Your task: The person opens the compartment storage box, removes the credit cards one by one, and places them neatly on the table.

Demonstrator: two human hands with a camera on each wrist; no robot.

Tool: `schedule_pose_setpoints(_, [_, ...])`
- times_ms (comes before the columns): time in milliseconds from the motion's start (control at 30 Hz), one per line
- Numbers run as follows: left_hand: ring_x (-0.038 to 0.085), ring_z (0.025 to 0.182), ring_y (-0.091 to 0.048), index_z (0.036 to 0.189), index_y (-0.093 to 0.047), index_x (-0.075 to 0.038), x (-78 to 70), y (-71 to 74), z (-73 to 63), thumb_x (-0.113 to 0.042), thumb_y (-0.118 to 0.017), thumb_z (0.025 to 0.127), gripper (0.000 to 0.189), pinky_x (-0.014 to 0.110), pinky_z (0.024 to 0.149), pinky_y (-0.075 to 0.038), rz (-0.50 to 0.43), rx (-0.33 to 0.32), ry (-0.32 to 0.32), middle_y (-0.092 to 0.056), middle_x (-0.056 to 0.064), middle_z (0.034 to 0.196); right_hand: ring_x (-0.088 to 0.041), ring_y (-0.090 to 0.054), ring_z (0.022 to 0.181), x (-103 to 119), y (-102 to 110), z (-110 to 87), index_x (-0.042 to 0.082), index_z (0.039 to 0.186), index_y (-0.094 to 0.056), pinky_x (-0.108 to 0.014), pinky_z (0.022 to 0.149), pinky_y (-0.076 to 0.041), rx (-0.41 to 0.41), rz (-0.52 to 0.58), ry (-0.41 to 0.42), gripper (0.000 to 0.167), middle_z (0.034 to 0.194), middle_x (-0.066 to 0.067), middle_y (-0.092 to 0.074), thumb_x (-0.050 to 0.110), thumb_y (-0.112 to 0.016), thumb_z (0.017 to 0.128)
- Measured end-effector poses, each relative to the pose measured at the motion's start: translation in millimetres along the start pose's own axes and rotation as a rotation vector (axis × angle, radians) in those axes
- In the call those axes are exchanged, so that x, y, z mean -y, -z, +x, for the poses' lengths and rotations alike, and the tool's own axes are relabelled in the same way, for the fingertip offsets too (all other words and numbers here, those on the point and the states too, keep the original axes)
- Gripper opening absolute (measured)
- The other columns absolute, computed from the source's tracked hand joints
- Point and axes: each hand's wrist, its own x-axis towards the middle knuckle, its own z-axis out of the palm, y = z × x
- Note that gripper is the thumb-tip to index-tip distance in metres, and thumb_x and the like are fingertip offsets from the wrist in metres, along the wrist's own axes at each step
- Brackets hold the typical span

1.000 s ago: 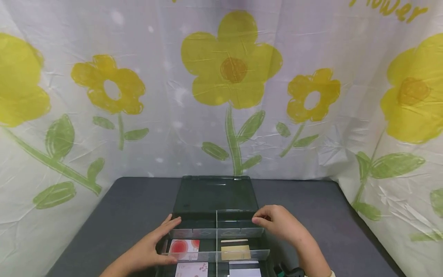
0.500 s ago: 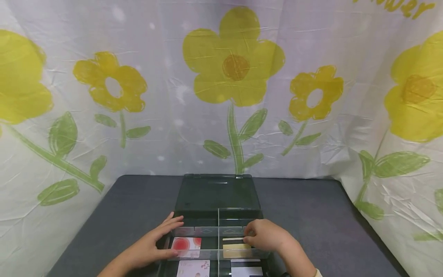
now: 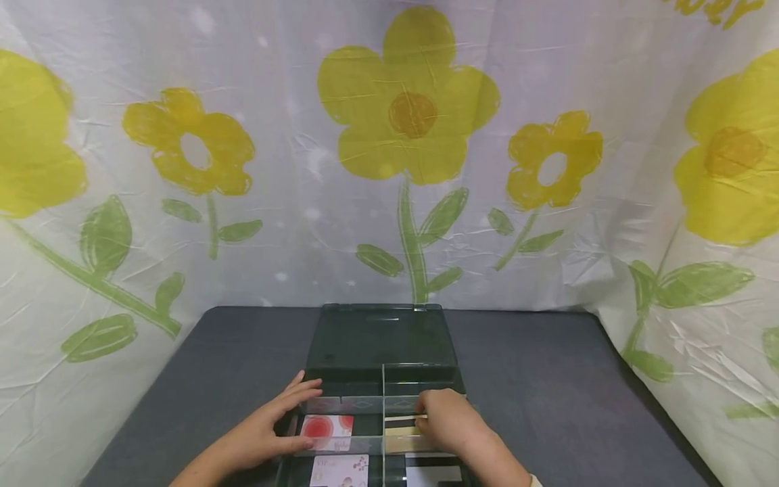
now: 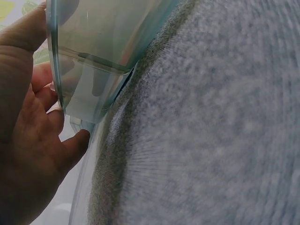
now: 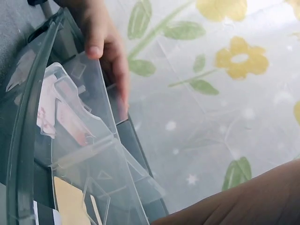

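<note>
A dark green translucent box [image 3: 292, 427] stands on the table, divided by clear upright dividers [image 3: 341, 406]. My left hand [image 3: 268, 426] rests on its left side, fingers spread along the rim and thumb over the edge; the left wrist view shows it against the box wall [image 4: 93, 42]. My right hand [image 3: 447, 423] reaches into the right middle compartment with curled fingers, touching a gold card [image 3: 402, 443] with a dark stripe. Its fingertips are partly hidden, so a pinch cannot be confirmed. A red-circle card [image 3: 328, 431] lies in the compartment to the left.
Nearer compartments hold a pale pink card [image 3: 341, 469] and a white card [image 3: 426, 475] with a dark stripe. Behind the box its lid [image 3: 380, 335] lies folded back. The dark grey table [image 3: 517, 358] ends at a flower-patterned curtain [image 3: 286, 270].
My right hand has come down from above the box's right edge into the compartment and moved left. The gold card has shifted left, against the middle divider. The left hand stays put.
</note>
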Motion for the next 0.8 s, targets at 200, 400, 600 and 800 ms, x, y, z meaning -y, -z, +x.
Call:
schedule_pose_setpoints(200, [0.004,0.154,0.000,0.158,-0.040,-0.012,-2.7,-2.0,2.7,-0.029,-0.075,0.096,0.073,0.077,0.102,-0.028,0.004,0.008,0.014,-0.027,0.013,0.167,-0.033,-0.071,0.091,-1.5,4.3,-1.8,0.004,0.094,-0.076,-0.052,0.079,-0.056,-0.004,0.036,-0.031,0.011,0.095,-0.008,-0.075,0.013,-0.075,0.087])
schedule_pose_setpoints(400, [0.024,0.156,-0.001,0.156,-0.043,-0.011,-5.3,-2.5,3.4,-0.026,-0.075,0.096,0.070,0.079,0.101,-0.026,-0.011,0.015,0.009,-0.029,0.015,0.166,-0.025,-0.069,0.079,0.4,12.5,-4.4,0.005,0.093,-0.076,-0.046,0.071,-0.055,-0.024,0.051,-0.051,0.012,0.083,-0.002,-0.072,0.016,-0.078,0.088])
schedule_pose_setpoints(600, [0.042,0.154,-0.001,0.156,-0.043,-0.011,-6.6,-0.8,1.9,-0.025,-0.075,0.096,0.070,0.081,0.101,-0.025,-0.024,0.019,0.014,-0.029,0.015,0.166,-0.012,-0.059,0.065,4.7,16.1,-3.0,0.003,0.094,-0.076,-0.037,0.063,-0.052,-0.070,0.053,-0.039,0.015,0.073,0.003,-0.066,0.011,-0.082,0.084])
schedule_pose_setpoints(800, [0.040,0.155,-0.001,0.157,-0.042,-0.012,-7.8,0.7,0.8,-0.025,-0.075,0.096,0.071,0.080,0.101,-0.025,-0.024,0.019,0.020,-0.029,0.015,0.166,-0.017,-0.063,0.075,9.3,19.1,0.0,0.001,0.101,-0.075,-0.040,0.067,-0.054,-0.063,0.125,-0.081,0.024,0.082,0.000,-0.067,0.010,-0.086,0.081])
